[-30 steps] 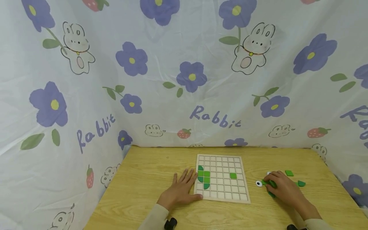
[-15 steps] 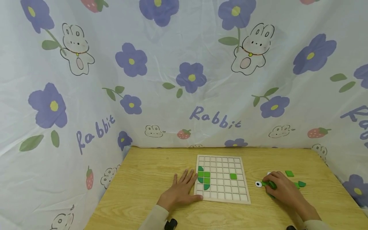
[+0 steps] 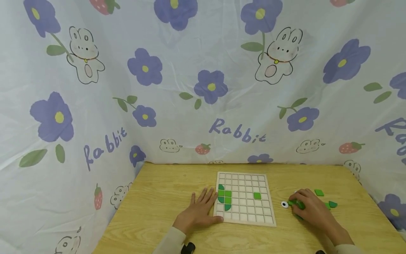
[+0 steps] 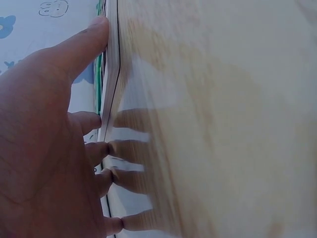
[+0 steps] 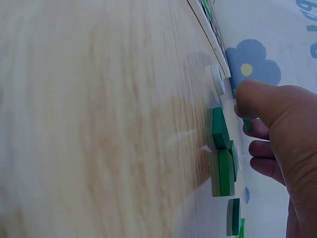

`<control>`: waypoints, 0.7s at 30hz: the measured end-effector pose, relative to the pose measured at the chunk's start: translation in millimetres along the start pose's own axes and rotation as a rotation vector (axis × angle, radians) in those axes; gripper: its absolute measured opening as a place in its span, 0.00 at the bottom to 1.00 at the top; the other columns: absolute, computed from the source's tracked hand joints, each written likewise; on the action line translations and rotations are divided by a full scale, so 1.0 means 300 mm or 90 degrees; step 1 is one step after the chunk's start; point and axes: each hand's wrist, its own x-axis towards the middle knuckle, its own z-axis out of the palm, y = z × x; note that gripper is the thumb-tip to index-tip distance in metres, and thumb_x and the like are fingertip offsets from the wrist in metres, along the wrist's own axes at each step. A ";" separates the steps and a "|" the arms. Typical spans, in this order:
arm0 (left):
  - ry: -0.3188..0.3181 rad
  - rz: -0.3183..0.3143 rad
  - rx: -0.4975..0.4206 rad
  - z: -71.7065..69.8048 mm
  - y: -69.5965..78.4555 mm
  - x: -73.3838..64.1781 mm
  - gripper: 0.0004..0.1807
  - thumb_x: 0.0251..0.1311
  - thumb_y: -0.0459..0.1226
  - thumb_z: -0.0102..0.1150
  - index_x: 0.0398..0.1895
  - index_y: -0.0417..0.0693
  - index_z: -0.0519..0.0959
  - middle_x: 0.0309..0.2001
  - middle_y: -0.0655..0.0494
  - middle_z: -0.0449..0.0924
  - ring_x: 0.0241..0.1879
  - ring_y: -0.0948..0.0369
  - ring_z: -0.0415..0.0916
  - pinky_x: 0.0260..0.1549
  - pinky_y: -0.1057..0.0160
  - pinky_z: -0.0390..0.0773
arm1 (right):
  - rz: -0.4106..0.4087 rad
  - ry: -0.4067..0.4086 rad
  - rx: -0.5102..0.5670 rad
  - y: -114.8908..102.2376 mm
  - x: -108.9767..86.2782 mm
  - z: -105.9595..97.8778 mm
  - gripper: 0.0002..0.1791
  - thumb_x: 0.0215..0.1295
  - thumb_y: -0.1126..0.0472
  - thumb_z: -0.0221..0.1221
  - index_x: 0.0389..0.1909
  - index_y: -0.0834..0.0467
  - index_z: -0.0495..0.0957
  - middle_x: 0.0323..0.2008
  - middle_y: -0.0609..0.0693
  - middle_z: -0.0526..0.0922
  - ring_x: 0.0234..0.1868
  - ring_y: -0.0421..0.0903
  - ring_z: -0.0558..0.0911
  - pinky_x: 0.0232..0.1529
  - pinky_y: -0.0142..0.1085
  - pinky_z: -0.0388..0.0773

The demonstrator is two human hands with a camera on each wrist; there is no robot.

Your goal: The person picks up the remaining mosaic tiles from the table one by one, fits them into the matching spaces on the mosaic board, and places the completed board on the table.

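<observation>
Dark green tile [image 3: 299, 204] between thumb and fingertips: that's what the person's right hand [image 3: 312, 210] pinches, low at the right side of the worktop [image 3: 247, 238], though from here I can't tell whether the piece is lifted or resting. Its outline is mostly covered by the fingers. Just beside it lies a white eye disc [image 3: 284, 204], with more loose green blocks [image 5: 225, 173] close under the hand, a light green piece [image 3: 319, 192] beyond and a dark green quarter-round [image 3: 332, 204] to the right. Over on the left, the left hand [image 3: 199, 210] lies flat with its fingers spread, thumb at the near corner of the grid board [image 3: 249, 209], which already carries a cluster of green squares [image 3: 228, 193] and one lone green square [image 3: 257, 195]. I'd expect the pinched tile to be light, stiff and hard to damage, its smooth faces a bit slippery; a hold across two opposite side edges looks surest. The board seems light enough to skid, so its rim is the place to steady it.
</observation>
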 end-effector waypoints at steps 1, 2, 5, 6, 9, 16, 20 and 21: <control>0.000 0.000 0.001 0.000 0.000 -0.001 0.56 0.70 0.73 0.49 0.89 0.55 0.45 0.89 0.51 0.36 0.88 0.45 0.33 0.80 0.26 0.35 | 0.000 0.002 -0.003 -0.004 -0.001 0.001 0.17 0.53 0.64 0.79 0.41 0.45 0.88 0.43 0.39 0.85 0.42 0.38 0.77 0.38 0.38 0.82; 0.000 0.000 0.002 0.000 0.000 -0.002 0.56 0.70 0.73 0.49 0.89 0.56 0.45 0.89 0.51 0.36 0.88 0.45 0.33 0.80 0.26 0.36 | -0.002 0.003 -0.003 -0.007 -0.001 0.001 0.16 0.53 0.64 0.79 0.41 0.46 0.88 0.43 0.39 0.85 0.42 0.38 0.77 0.38 0.37 0.82; 0.003 0.002 0.002 0.003 -0.001 -0.004 0.56 0.70 0.73 0.49 0.89 0.55 0.45 0.89 0.50 0.37 0.88 0.45 0.33 0.80 0.26 0.36 | -0.002 0.006 -0.005 -0.016 0.001 0.001 0.16 0.54 0.63 0.79 0.41 0.46 0.88 0.43 0.39 0.84 0.42 0.38 0.76 0.37 0.37 0.81; 0.002 0.002 0.003 0.007 -0.003 -0.004 0.56 0.70 0.73 0.48 0.89 0.55 0.45 0.89 0.51 0.36 0.88 0.45 0.33 0.80 0.26 0.36 | -0.003 0.007 -0.004 -0.019 0.002 0.000 0.16 0.54 0.63 0.79 0.41 0.46 0.88 0.43 0.39 0.84 0.42 0.38 0.77 0.37 0.37 0.81; 0.000 0.003 -0.001 0.006 -0.003 -0.001 0.56 0.70 0.73 0.49 0.89 0.55 0.45 0.89 0.51 0.36 0.88 0.45 0.33 0.80 0.26 0.35 | -0.010 0.011 0.004 -0.025 0.014 -0.006 0.16 0.54 0.63 0.80 0.42 0.46 0.88 0.43 0.39 0.84 0.43 0.40 0.78 0.38 0.38 0.82; 0.000 -0.001 -0.006 0.011 -0.005 0.003 0.55 0.70 0.72 0.50 0.89 0.55 0.46 0.89 0.51 0.37 0.88 0.45 0.33 0.80 0.26 0.35 | -0.039 0.035 0.023 -0.055 0.042 -0.011 0.19 0.52 0.65 0.81 0.44 0.49 0.88 0.45 0.42 0.84 0.42 0.45 0.83 0.36 0.38 0.83; -0.003 -0.001 -0.008 0.010 -0.007 0.005 0.55 0.70 0.72 0.50 0.89 0.55 0.46 0.89 0.51 0.36 0.88 0.46 0.32 0.80 0.26 0.34 | -0.042 0.049 0.046 -0.076 0.059 -0.010 0.21 0.50 0.66 0.82 0.45 0.50 0.88 0.45 0.43 0.84 0.39 0.44 0.84 0.33 0.35 0.81; -0.004 0.000 -0.008 0.010 -0.007 0.005 0.55 0.70 0.72 0.50 0.89 0.55 0.46 0.89 0.51 0.36 0.88 0.46 0.32 0.80 0.26 0.34 | -0.041 0.051 0.052 -0.082 0.064 -0.010 0.21 0.51 0.66 0.81 0.45 0.50 0.88 0.45 0.44 0.84 0.37 0.41 0.83 0.32 0.34 0.80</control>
